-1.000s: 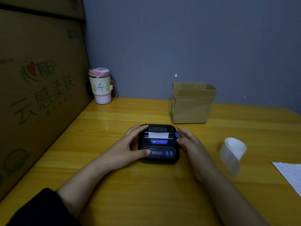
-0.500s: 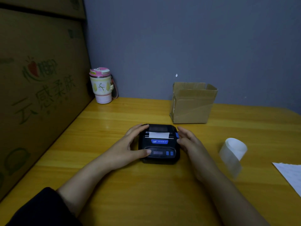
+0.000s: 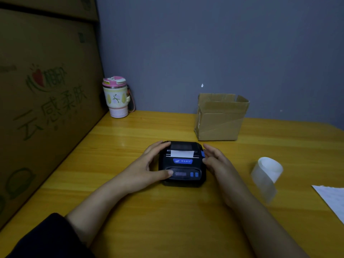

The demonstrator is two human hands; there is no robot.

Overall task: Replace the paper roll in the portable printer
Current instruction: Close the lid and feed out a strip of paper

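Observation:
A small black portable printer (image 3: 183, 165) with blue buttons sits on the yellow wooden table (image 3: 149, 211), its lid down and a white strip of paper (image 3: 182, 153) showing at the slot. My left hand (image 3: 149, 167) cups its left side, thumb on the front panel beside the display. My right hand (image 3: 216, 162) rests against its right side, fingertips at the blue side latch. A loose curl of white paper (image 3: 267, 174) lies on the table to the right, apart from both hands.
An open cardboard box (image 3: 220, 118) stands behind the printer near the grey wall. A pink-lidded tumbler (image 3: 116, 97) is at the back left corner. A large printed carton (image 3: 42, 108) walls the left side. A white sheet (image 3: 331, 200) lies at the right edge.
Almost nothing has changed: both hands stay on the printer's sides and the printer has not moved.

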